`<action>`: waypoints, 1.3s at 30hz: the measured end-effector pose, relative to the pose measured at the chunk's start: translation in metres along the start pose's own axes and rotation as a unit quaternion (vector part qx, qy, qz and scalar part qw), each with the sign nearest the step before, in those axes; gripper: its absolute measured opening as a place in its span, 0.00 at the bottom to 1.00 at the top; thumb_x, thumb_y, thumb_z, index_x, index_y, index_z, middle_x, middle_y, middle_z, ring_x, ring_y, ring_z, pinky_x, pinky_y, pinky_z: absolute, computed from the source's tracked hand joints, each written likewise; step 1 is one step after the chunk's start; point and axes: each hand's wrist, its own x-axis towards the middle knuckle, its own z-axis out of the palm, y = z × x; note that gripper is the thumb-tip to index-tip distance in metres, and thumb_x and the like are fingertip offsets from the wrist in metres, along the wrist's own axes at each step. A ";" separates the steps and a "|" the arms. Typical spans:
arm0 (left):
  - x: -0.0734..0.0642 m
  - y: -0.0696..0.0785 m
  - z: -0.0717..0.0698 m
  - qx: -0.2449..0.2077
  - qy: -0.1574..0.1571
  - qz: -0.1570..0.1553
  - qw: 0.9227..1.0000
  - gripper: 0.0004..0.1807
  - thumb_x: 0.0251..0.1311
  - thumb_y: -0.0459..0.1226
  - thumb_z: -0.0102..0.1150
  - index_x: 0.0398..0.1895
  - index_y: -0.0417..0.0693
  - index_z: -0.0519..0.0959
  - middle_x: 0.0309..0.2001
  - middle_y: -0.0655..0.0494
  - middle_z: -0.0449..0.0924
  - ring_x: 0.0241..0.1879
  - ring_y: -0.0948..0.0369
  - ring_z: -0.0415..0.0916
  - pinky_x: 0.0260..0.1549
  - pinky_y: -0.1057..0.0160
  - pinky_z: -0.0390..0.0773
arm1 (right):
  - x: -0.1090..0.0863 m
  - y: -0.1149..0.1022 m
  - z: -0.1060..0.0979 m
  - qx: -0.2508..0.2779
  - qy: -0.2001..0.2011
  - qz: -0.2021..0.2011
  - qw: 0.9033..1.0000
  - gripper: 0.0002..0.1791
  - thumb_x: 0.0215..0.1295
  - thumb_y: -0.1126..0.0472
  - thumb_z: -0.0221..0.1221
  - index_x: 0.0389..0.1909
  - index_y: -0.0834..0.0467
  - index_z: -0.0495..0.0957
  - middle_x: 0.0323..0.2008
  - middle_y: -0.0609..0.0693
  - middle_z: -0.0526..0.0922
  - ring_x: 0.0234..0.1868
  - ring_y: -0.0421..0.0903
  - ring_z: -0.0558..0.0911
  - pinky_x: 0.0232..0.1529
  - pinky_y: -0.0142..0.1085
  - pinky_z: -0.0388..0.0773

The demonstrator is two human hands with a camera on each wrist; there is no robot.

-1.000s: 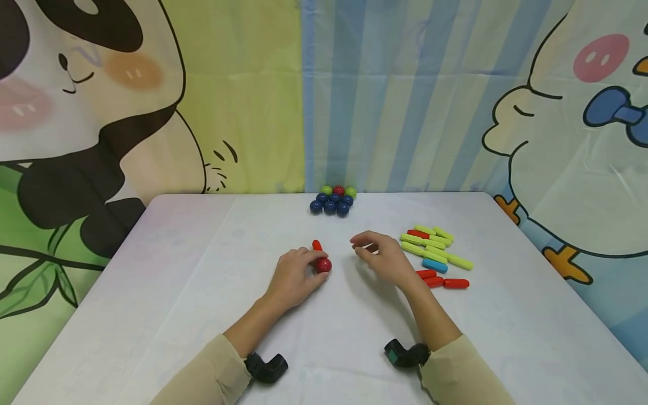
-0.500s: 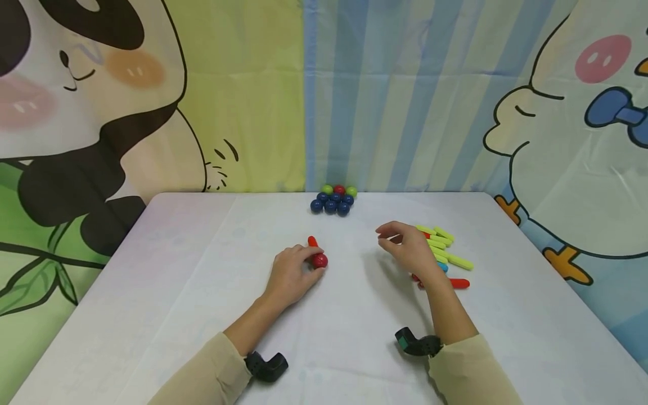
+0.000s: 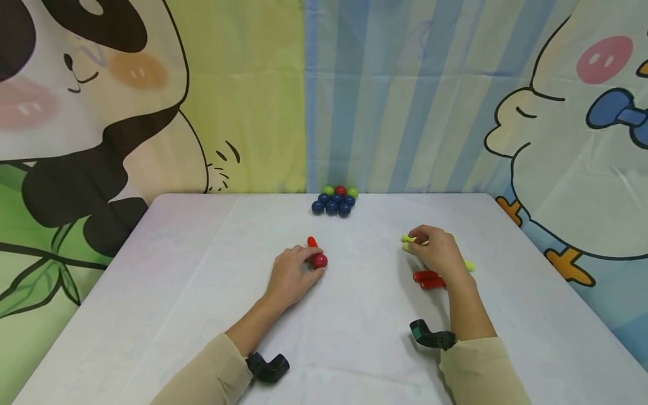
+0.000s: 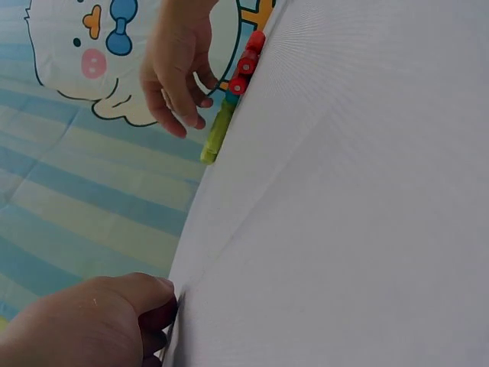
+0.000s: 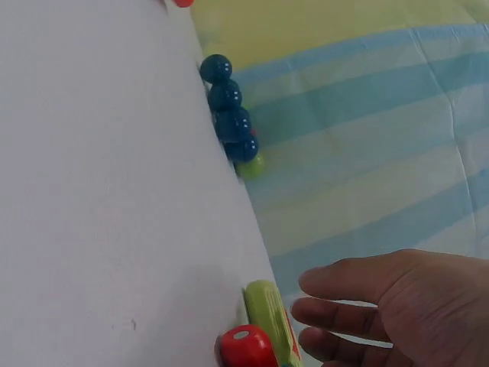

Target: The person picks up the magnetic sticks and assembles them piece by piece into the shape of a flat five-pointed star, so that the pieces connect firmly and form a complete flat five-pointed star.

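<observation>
While left fingers (image 3: 309, 253) pinch a ball (image 3: 319, 261) (edges (image 3: 253, 194) far), right fingers (image 5: 340, 279) part near sticks (image 5: 267, 312).

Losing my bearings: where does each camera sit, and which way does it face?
Head: on the head, facing forward and down over the table; left hand, right hand and sleeves show.
Left wrist: on that wrist, facing across the table toward red sticks; left hand lower left, right hand above.
Right wrist: on that wrist, facing across toward the blue balls; right hand lower right.
Both wrist views share the red sticks and striped backdrop.
</observation>
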 end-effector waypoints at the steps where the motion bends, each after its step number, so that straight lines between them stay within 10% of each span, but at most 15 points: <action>1: 0.000 0.000 0.000 0.000 0.000 -0.001 1.000 0.19 0.56 0.40 0.75 0.53 0.54 0.87 0.41 0.54 0.86 0.43 0.54 0.79 0.50 0.48 0.78 | 0.000 0.001 0.000 -0.005 -0.005 0.005 1.000 0.18 0.72 0.58 0.59 0.59 0.59 0.79 0.53 0.62 0.84 0.53 0.60 0.79 0.53 0.52 0.77; 30: 0.000 -0.002 0.000 -0.013 -0.009 0.012 1.000 0.20 0.58 0.40 0.74 0.54 0.53 0.86 0.44 0.52 0.86 0.46 0.51 0.79 0.53 0.46 0.76 | 0.007 0.009 0.011 -0.051 -0.047 0.024 0.997 0.19 0.74 0.58 0.59 0.61 0.61 0.74 0.61 0.64 0.80 0.55 0.60 0.78 0.57 0.56 0.77; 39: -0.001 -0.002 0.000 -0.006 -0.011 0.023 1.000 0.20 0.58 0.40 0.72 0.56 0.53 0.85 0.45 0.52 0.85 0.47 0.51 0.79 0.53 0.46 0.76 | 0.006 -0.008 0.014 -0.026 -0.030 -0.053 0.998 0.17 0.74 0.56 0.59 0.58 0.58 0.78 0.56 0.65 0.82 0.52 0.60 0.80 0.52 0.54 0.78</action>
